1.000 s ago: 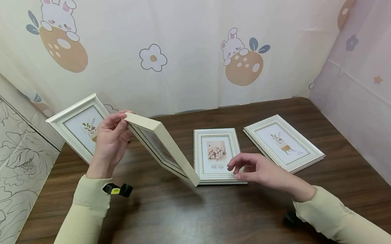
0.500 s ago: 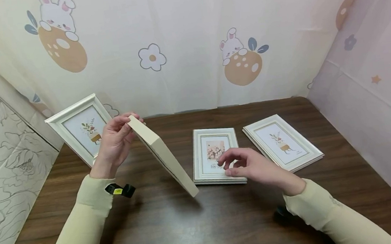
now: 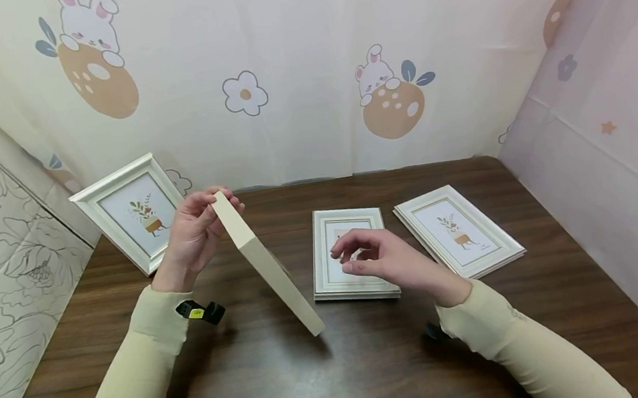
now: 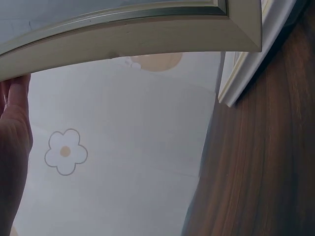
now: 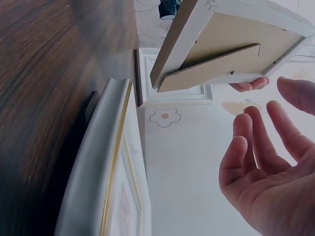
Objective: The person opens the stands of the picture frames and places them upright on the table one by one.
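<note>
My left hand (image 3: 191,238) grips a cream picture frame (image 3: 278,287) at its upper edge, holding it tilted so that a narrow side faces the head camera. In the right wrist view its brown backing board (image 5: 221,37) shows, with a support leg (image 5: 211,69) lying along it. The left wrist view catches part of the frame's front moulding (image 4: 123,42). My right hand (image 3: 386,260), its fingers loosely bent and holding nothing, hovers over a white picture frame (image 3: 323,257) that lies flat and partly hides its picture.
At the back left, a white frame (image 3: 149,220) with a potted-plant picture stands leaning back. Farther right, stacked white frames (image 3: 463,236) lie flat on the dark wooden table (image 3: 326,380). A patterned curtain (image 3: 301,136) hangs behind the table.
The frame in my left hand has turned, its front swinging out of the head view and its lower corner coming nearer. My right hand has moved left and slightly up over the flat frame.
</note>
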The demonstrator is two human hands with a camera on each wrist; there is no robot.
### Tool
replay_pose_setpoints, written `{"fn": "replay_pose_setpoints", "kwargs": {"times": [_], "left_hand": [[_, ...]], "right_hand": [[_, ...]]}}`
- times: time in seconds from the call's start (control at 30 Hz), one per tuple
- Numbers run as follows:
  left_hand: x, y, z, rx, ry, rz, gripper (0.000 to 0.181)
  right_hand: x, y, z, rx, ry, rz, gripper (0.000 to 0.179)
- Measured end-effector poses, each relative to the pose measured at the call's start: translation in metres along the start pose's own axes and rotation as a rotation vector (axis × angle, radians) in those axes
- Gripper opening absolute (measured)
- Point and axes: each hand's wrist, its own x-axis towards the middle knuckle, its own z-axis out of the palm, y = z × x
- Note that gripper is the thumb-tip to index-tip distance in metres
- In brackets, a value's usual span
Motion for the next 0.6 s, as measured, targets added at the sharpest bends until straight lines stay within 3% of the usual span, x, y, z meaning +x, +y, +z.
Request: {"fn": "replay_pose_setpoints", "kwargs": {"times": [0.37, 0.6], "left_hand": [[-0.001, -0.003, 0.006, -0.034, -0.003, 0.001, 0.017], [0.001, -0.006, 0.011, -0.041, -0.016, 0.011, 0.015]], "right_hand": [[0.018, 0.008, 0.02, 0.026, -0.027, -0.018, 0.023], [0.026, 0.011, 0.035, -0.001, -0.02, -0.041, 0.034]]}}
